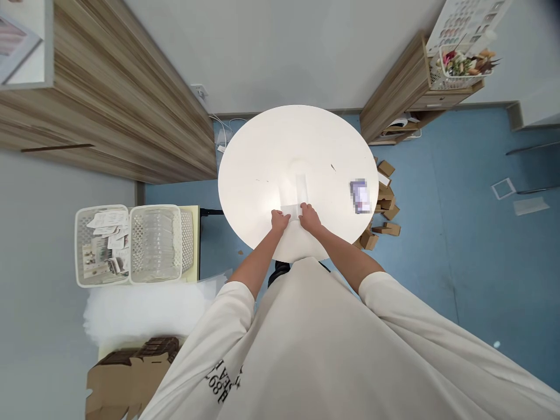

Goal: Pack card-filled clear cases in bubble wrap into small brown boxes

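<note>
On the round white table [262, 140], near its front edge, lies a thin, clear plastic piece [301, 188] with a strip reaching away from me and a lower part between my hands. My left hand [280, 221] pinches the lower left side of this piece. At its right side, my right hand [310, 217] has its fingers closed on the plastic by the base of the strip. Glare on the tabletop blurs the outline of the piece, so I cannot tell its full shape.
A purple-and-white blurred item [360, 196] lies at the table's right. Left stand white baskets, one with papers [109, 224], another with clear plastic pieces [157, 245]. Small brown cardboard boxes [387, 201] lie on the floor right. Wooden cabinets [175, 105] flank the table.
</note>
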Motion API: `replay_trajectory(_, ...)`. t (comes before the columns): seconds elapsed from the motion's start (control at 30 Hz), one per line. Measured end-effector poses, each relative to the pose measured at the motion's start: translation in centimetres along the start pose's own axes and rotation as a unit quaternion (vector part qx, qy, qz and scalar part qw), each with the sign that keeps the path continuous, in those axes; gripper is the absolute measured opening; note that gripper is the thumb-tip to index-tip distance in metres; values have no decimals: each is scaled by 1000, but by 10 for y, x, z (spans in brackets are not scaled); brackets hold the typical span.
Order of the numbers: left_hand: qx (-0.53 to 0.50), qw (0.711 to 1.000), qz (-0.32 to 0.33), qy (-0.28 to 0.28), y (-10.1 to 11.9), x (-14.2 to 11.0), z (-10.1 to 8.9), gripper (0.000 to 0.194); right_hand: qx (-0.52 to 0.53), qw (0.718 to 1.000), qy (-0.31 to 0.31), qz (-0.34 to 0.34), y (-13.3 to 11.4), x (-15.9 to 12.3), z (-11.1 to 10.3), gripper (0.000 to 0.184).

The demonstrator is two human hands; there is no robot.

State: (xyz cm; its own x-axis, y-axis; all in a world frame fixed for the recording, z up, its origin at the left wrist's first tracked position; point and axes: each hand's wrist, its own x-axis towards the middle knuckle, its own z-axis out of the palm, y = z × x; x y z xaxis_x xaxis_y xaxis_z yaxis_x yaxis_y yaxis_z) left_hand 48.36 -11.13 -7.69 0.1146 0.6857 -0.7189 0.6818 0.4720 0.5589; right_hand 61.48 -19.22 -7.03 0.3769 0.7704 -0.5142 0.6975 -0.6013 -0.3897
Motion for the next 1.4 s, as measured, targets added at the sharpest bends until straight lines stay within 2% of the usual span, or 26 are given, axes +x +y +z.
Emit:
replay_trajectory(0.07,-8,1000,5,-5,2,0,3,35,-12,1000,7,-3,0,-2,0,39)
replay_trajectory(0.27,52,994,80,-58,11,-4,14,21,-35,999,28,1,1,-8,-3,39)
replay_trajectory(0.47,100,982,143,-67,23,-11,23,21,-9,999,34,-9,12,-8,-2,39)
replay_trajectory(0.73,146,976,146,-69,30,-8,36,22,46,998,4,-39,31,-9,1,58)
replay_trajectory(0.87,146,976,144,-75,27,-8,39,25,80,995,0,-60,38,-12,-1,59)
replay_trajectory(1.0,129,971,175,-95,21,-7,37,31,116,989,17,-86,43,-18,-6,57)
replay_trajectory(1.2,126,969,173,-125,17,-5,31,42,48,987,2,-154,49,-21,-10,59)
replay_trajectory(1.3,174,950,237,-103,13,-9,28,44,25,987,-1,-160,51,-18,-6,56)
replay_trajectory(1.4,277,888,363,-52,7,-16,25,50,9,987,1,-161,52,-19,-3,56)
